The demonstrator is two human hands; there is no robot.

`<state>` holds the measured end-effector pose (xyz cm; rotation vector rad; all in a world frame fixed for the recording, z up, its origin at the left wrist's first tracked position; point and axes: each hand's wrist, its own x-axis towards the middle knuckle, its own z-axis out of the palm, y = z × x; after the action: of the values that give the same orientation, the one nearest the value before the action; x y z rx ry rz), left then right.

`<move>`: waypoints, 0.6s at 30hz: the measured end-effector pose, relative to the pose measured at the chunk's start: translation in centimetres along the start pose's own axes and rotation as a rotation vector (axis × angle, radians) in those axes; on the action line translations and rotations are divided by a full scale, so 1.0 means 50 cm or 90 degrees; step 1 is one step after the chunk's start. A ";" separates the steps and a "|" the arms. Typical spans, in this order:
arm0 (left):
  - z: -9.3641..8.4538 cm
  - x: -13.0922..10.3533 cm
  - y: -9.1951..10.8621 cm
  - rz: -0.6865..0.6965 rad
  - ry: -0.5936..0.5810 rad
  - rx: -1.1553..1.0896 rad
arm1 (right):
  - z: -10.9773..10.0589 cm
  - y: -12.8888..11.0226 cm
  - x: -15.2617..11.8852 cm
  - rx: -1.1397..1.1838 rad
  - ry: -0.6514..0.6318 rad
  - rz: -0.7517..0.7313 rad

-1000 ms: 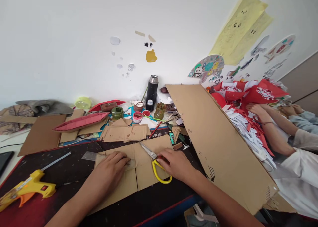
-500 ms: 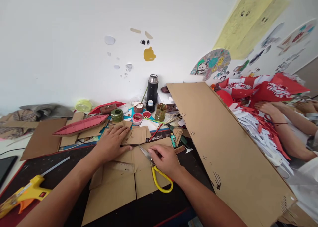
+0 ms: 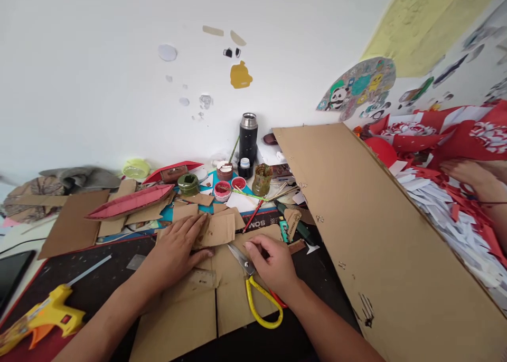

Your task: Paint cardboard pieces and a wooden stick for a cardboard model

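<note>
My left hand [image 3: 178, 251] lies flat with its fingers apart over small cardboard pieces [image 3: 217, 230]. Under and in front of it spreads a larger cardboard sheet [image 3: 178, 320] with a dark slit. A clear ruler [image 3: 204, 278] rests on that sheet near my left thumb. My right hand [image 3: 273, 259] is closed, thumb against curled fingers. Whatever it may pinch is hidden. Just left of this hand lie scissors [image 3: 247, 267] with a yellow handle loop and a red one. Their blades point away from me, and my hand partly covers the red loop.
A yellow glue gun [image 3: 59, 309] lies at left. Paint jars [image 3: 188, 184] and a black flask [image 3: 248, 140] stand by the wall. A big cardboard panel [image 3: 380, 235] borders the right side. Beyond it are paper strips [image 3: 447, 214] and another person's hand [image 3: 463, 172].
The view has shifted, so the panel and wall items on the right sit farther right. More cardboard scraps show behind my left hand. My right hand remains closed beside the scissors.
</note>
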<state>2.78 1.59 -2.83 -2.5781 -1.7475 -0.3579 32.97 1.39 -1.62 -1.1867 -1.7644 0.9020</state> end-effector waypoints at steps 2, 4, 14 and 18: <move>-0.016 0.008 -0.025 0.015 0.004 -0.024 | 0.001 0.002 -0.002 -0.006 -0.006 -0.004; -0.035 0.024 -0.054 -0.019 0.025 -0.014 | 0.002 0.003 -0.005 -0.009 -0.016 -0.006; -0.049 0.088 -0.099 -0.039 -0.041 0.115 | -0.001 -0.008 -0.008 -0.007 -0.032 -0.012; -0.032 0.091 -0.136 -0.049 -0.019 0.139 | 0.001 -0.009 -0.008 -0.006 -0.038 -0.009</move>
<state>-2.16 8.13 -1.20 -2.3822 -1.7868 -0.1216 32.85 0.88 -1.32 -1.1623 -1.8241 0.9309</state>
